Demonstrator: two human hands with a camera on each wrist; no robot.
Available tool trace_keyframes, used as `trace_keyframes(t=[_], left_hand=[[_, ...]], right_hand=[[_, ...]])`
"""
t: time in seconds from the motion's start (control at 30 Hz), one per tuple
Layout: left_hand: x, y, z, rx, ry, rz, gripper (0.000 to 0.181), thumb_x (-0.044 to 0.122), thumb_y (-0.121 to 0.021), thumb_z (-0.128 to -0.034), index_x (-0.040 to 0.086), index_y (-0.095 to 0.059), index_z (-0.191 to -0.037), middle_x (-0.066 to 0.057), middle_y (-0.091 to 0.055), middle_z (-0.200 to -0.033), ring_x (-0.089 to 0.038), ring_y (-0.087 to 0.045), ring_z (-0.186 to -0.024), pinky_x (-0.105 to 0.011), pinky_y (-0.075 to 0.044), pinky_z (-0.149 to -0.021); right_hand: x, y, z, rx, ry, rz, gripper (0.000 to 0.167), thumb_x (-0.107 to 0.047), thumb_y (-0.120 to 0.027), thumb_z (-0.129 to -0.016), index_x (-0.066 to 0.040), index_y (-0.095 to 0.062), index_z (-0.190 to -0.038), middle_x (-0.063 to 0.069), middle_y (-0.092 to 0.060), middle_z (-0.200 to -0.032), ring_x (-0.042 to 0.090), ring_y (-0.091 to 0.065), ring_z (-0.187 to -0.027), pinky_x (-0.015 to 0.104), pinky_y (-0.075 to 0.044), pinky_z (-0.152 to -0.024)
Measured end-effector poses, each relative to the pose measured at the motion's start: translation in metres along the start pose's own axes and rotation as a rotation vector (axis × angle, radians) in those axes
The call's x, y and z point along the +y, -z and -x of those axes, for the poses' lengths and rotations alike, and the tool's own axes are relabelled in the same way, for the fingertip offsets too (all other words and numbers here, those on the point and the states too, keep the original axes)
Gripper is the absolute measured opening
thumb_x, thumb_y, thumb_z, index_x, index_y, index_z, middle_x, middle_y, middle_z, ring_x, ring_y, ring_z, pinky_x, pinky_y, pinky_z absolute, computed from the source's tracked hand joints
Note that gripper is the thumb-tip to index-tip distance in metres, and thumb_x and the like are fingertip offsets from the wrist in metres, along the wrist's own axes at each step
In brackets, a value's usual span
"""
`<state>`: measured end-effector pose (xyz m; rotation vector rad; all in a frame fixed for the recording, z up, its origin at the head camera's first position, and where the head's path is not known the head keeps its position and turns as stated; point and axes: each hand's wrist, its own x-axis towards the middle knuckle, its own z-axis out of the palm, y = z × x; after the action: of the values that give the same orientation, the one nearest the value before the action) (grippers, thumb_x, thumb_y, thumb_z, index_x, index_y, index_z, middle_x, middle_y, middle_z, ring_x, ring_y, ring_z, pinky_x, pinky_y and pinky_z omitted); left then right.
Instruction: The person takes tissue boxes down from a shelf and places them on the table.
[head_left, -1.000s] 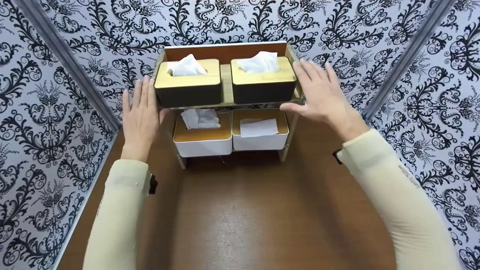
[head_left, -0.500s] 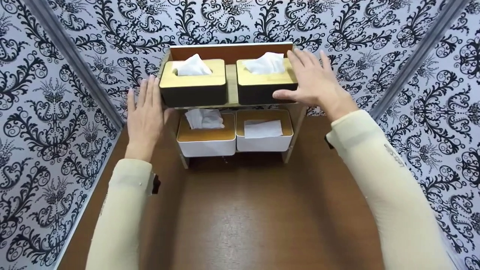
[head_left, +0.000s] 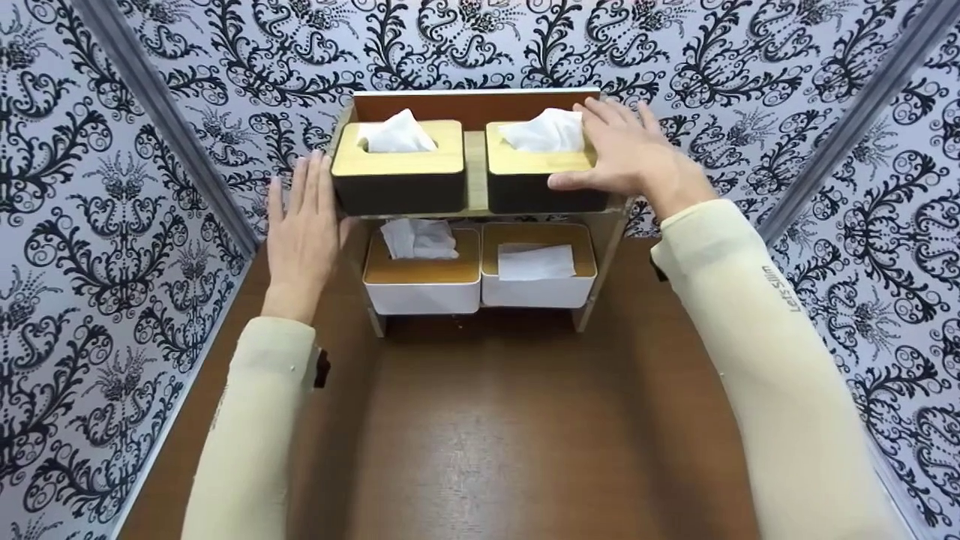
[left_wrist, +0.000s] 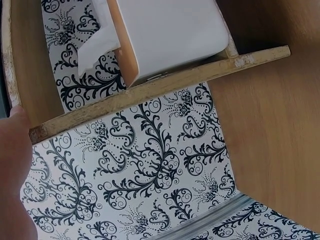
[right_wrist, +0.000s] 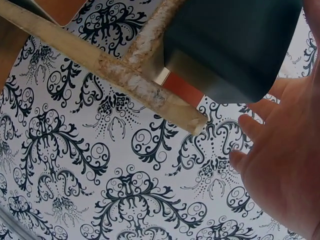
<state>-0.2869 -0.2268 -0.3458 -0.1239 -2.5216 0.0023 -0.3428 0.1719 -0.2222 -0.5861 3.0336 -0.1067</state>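
Observation:
A two-tier wooden shelf bears two tissue boxes per tier. On top are the left black tissue box and the right black tissue box, both with light wood lids and a raised tissue. My left hand lies straight-fingered along the shelf's left side, its thumb near the upper board's front corner. My right hand is over the right black box's right end, fingers extended and spread, thumb across its front. In the right wrist view several fingers show beyond the dark box; whether they touch it is unclear.
Below stand the left white tissue box and the right white tissue box, with wood lids. Patterned wall panels enclose the brown tabletop at the back and both sides.
My right hand has moved inward from beside the shelf onto the right black box's end. The left hand stays at the shelf's side. The whole view has shifted slightly.

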Motion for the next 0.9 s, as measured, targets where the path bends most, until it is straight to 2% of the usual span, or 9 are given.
trace_keyframes(t=[0.1,0.17,0.27,0.33,0.4,0.5,0.73,0.9], left_hand=[[0.001,-0.002,0.000,-0.007,0.000,0.002,0.082,0.043,-0.053,-0.0971,0.006,-0.011,-0.157,-0.008,-0.013,-0.165,-0.026,-0.015,-0.153,-0.049,-0.005,-0.126],[0.001,-0.003,0.000,-0.011,-0.001,0.002,0.082,0.044,-0.053,-0.0971,0.007,-0.010,-0.157,-0.008,-0.013,-0.165,-0.026,-0.015,-0.153,-0.049,-0.005,-0.126],[0.002,-0.004,0.000,-0.019,0.000,-0.003,0.082,0.045,-0.051,-0.0974,0.007,-0.009,-0.157,-0.008,-0.012,-0.165,-0.025,-0.013,-0.153,-0.049,-0.004,-0.126],[0.002,-0.004,0.000,-0.024,0.000,-0.008,0.082,0.045,-0.051,-0.0977,0.007,-0.008,-0.157,-0.008,-0.011,-0.165,-0.026,-0.013,-0.153,-0.048,-0.003,-0.126],[0.001,-0.003,0.001,-0.023,-0.001,-0.013,0.082,0.045,-0.050,-0.0980,0.007,-0.009,-0.157,-0.008,-0.011,-0.165,-0.026,-0.014,-0.153,-0.048,-0.004,-0.126],[0.001,-0.003,0.001,-0.020,0.001,-0.014,0.081,0.044,-0.051,-0.0981,0.007,-0.009,-0.157,-0.008,-0.011,-0.165,-0.026,-0.016,-0.153,-0.048,-0.004,-0.126],[0.001,-0.001,0.000,-0.015,0.007,-0.012,0.080,0.043,-0.051,-0.0981,0.006,-0.011,-0.157,-0.008,-0.014,-0.165,-0.026,-0.015,-0.153,-0.048,-0.006,-0.126],[0.001,0.000,0.000,0.007,0.010,-0.016,0.079,0.043,-0.051,-0.0981,0.005,-0.013,-0.156,-0.009,-0.017,-0.164,-0.026,-0.019,-0.152,-0.047,-0.007,-0.126]], right_hand=[[-0.001,-0.001,-0.004,-0.022,0.006,-0.016,0.116,-0.085,-0.050,-0.075,-0.003,-0.021,-0.153,0.005,0.012,-0.165,0.034,0.015,-0.151,0.060,0.018,-0.118],[-0.002,-0.002,-0.006,-0.030,0.015,-0.028,0.118,-0.084,-0.051,-0.074,-0.004,-0.019,-0.154,0.005,0.012,-0.165,0.035,0.016,-0.151,0.059,0.018,-0.118],[-0.004,-0.002,-0.010,-0.038,0.040,-0.025,0.114,-0.083,-0.052,-0.074,-0.002,-0.027,-0.151,0.007,0.012,-0.165,0.037,0.013,-0.151,0.058,0.016,-0.119],[-0.006,-0.002,-0.012,-0.040,0.059,-0.022,0.117,-0.083,-0.053,-0.075,-0.006,-0.017,-0.155,0.007,0.011,-0.165,0.038,0.012,-0.151,0.057,0.016,-0.120],[-0.008,-0.002,-0.015,-0.041,0.076,-0.021,0.116,-0.082,-0.053,-0.075,-0.009,-0.015,-0.156,0.008,0.011,-0.165,0.037,0.011,-0.151,0.057,0.016,-0.120],[-0.011,-0.003,-0.018,-0.038,0.091,-0.025,0.118,-0.082,-0.053,-0.075,-0.020,0.003,-0.157,0.008,0.010,-0.165,0.037,0.010,-0.152,0.057,0.017,-0.119],[-0.013,-0.004,-0.025,-0.058,0.086,-0.023,0.113,-0.084,-0.045,-0.077,-0.024,0.008,-0.156,0.006,0.013,-0.164,0.034,0.011,-0.152,0.056,0.022,-0.117],[-0.016,-0.005,-0.028,-0.067,0.096,-0.030,0.114,-0.083,-0.050,-0.077,-0.024,0.007,-0.157,0.006,0.014,-0.164,0.034,0.010,-0.152,0.057,0.022,-0.117]])
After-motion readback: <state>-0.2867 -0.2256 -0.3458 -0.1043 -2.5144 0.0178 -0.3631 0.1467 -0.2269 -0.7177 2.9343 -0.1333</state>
